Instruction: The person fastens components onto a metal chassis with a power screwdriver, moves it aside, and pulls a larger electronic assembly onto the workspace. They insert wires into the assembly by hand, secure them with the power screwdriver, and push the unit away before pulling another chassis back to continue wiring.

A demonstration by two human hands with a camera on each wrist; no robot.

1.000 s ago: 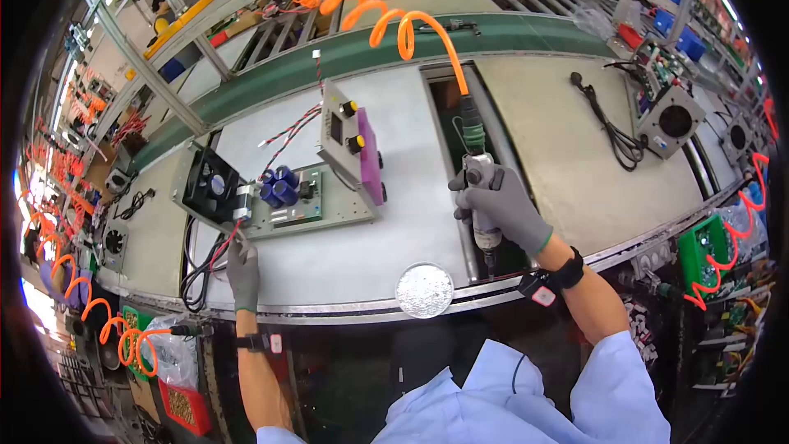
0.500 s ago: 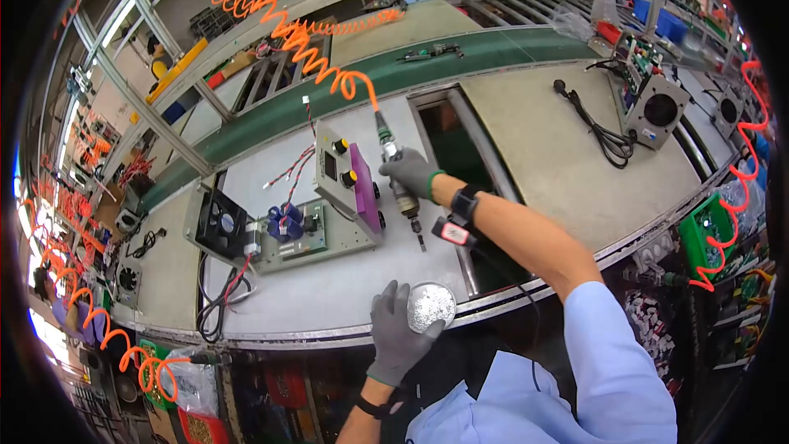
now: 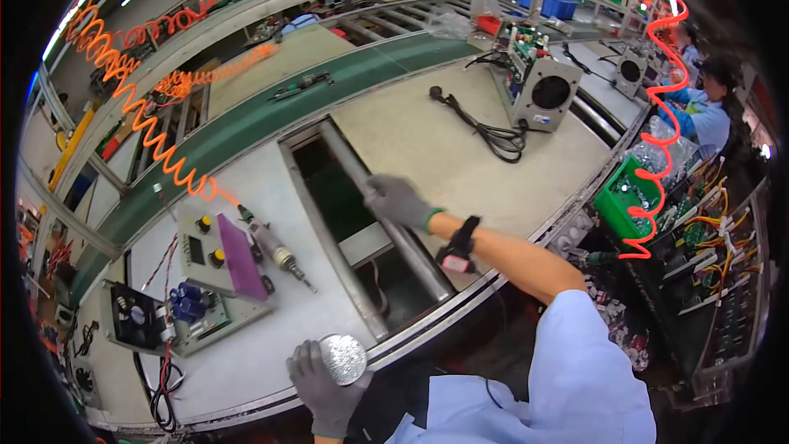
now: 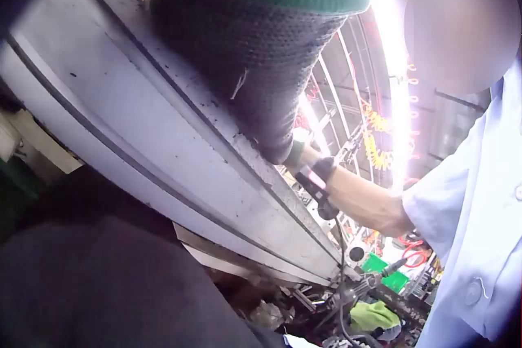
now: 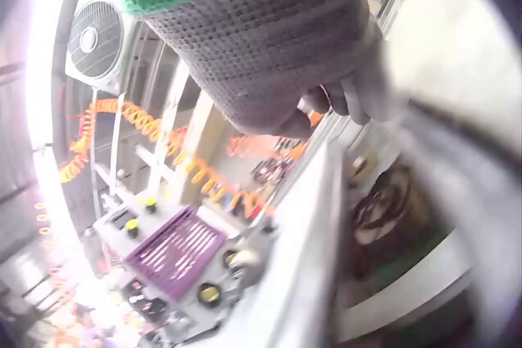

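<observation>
L hand (image 3: 322, 386) cupped rnd silver dish (image 3: 343, 358), R hand (image 3: 401, 202) out nr metal bar (image 3: 421, 261).

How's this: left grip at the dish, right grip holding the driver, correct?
No: the right grip isn't holding the driver; the head view shows it apart, beside the purple panel. The left grip is at the dish.

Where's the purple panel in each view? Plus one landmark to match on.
Head: purple panel, lower left, on the side of the unit, left of the power driver.
Left wrist: not visible.
Right wrist: lower left, slots showing.
Shared landmark, head and right wrist only: the two yellow knobs, left of the panel in head, above and left of it in right wrist.
</observation>
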